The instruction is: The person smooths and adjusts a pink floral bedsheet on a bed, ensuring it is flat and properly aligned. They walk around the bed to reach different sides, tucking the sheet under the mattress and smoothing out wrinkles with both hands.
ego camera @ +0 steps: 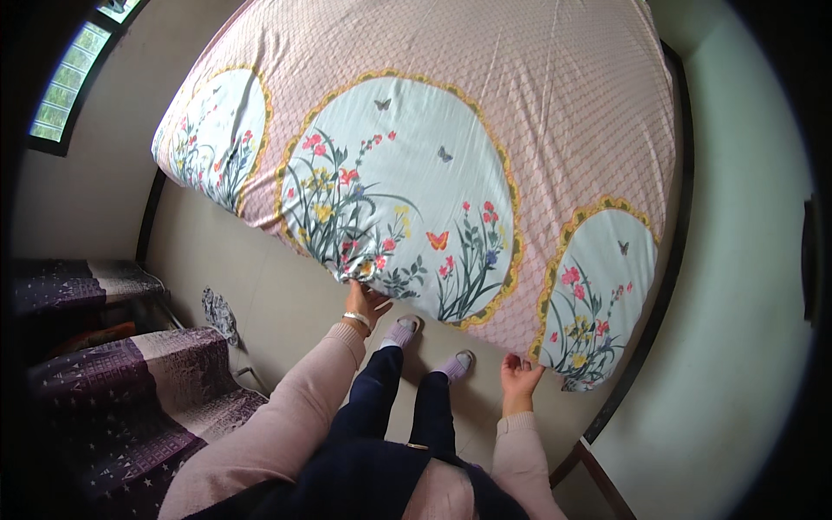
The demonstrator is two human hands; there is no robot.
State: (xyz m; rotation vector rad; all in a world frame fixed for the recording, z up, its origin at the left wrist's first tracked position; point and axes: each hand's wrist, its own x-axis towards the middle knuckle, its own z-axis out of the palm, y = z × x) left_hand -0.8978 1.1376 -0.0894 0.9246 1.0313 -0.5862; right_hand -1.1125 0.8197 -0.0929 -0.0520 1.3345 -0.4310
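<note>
A pink patterned bed sheet (pixel 416 182) with floral and butterfly ovals covers the bed before me and ends in an edge on my side. My left hand (pixel 366 304), with a silver bangle on the wrist, grips that edge below the large middle oval, where the fabric puckers. Farther right, my right hand (pixel 520 379) has its fingertips at the same edge, beside the smaller right oval. The fingertips of both hands are partly hidden at the cloth, and I cannot tell how firmly the right one pinches it.
Purple and white cloth covers (pixel 123 390) drape over furniture at the left. A crumpled grey patterned item (pixel 220 315) lies on the tiled floor (pixel 260 273). My slippered feet (pixel 404 330) stand close to the bed. A pale wall (pixel 734 227) rises at the right, a window (pixel 70 81) at upper left.
</note>
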